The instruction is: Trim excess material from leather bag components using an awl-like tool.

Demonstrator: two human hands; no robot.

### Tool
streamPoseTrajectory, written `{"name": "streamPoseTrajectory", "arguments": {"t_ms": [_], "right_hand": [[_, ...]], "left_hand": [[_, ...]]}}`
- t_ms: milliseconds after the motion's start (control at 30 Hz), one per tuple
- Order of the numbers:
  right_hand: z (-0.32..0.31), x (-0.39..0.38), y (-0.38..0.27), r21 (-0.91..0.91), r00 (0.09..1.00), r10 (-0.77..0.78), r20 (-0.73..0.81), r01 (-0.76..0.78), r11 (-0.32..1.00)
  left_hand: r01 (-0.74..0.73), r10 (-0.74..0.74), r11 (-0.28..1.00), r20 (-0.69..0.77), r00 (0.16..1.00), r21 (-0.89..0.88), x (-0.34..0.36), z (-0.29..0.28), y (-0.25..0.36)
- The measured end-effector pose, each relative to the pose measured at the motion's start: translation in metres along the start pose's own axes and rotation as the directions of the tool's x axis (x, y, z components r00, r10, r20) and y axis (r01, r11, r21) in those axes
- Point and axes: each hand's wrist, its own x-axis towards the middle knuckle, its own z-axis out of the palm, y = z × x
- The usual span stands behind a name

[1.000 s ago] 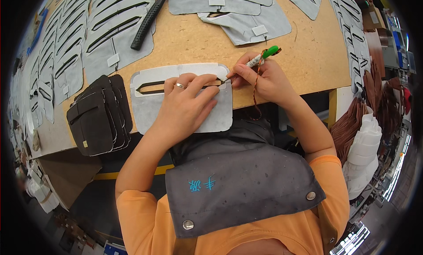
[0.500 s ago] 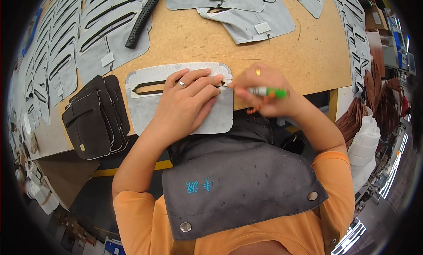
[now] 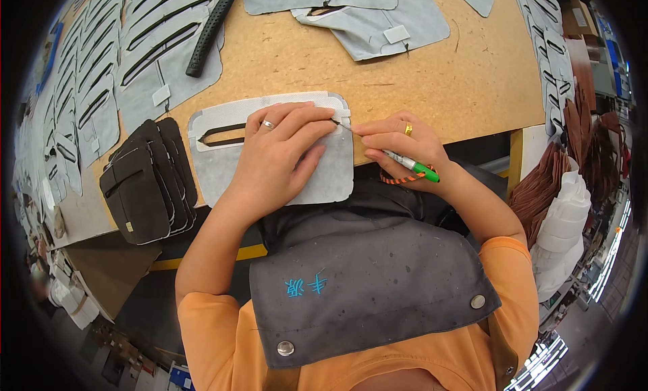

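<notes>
A pale grey fabric piece with a white strip and dark-edged slot lies at the table's near edge. My left hand rests open on it, fingers slightly bent and lying over the slot's right part. My right hand grips a white-and-green pen-like tool with an orange-and-black cord; its thin tip reaches the piece beside the slot's right end. To the left is a stack of dark brown pieces with pale edges.
Rows of grey slotted pieces cover the wooden table's left side; more lie at the back and far right. A black perforated bar rests among them. Brown bundles and a white roll stand at the right.
My right hand has turned; the tool's green end has swung from pointing up and away to pointing down toward me. My left hand still rests on the piece, shifted only slightly.
</notes>
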Motion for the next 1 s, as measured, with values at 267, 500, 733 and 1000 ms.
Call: {"name": "streamPoseTrajectory", "arguments": {"t_ms": [267,500,733,1000], "right_hand": [[0.003,-0.004,0.001,-0.023,1.0,0.011,-0.022,-0.012,1.0],[0.004,-0.003,-0.001,-0.031,1.0,0.003,-0.017,-0.003,1.0],[0.003,-0.004,0.0,-0.038,1.0,0.011,0.002,-0.011,0.999],[0.003,-0.006,0.002,-0.025,1.0,0.011,-0.005,-0.011,1.0]], "left_hand": [[-0.076,0.075,0.991,0.016,0.997,0.113,-0.007,0.003,0.002],[0.007,-0.006,1.0,-0.02,1.0,0.023,-0.007,0.004,0.005],[-0.038,0.039,0.993,-0.002,0.999,0.109,-0.009,0.007,0.006],[0.012,-0.013,0.999,-0.018,1.0,-0.035,-0.009,0.004,0.004]]}}
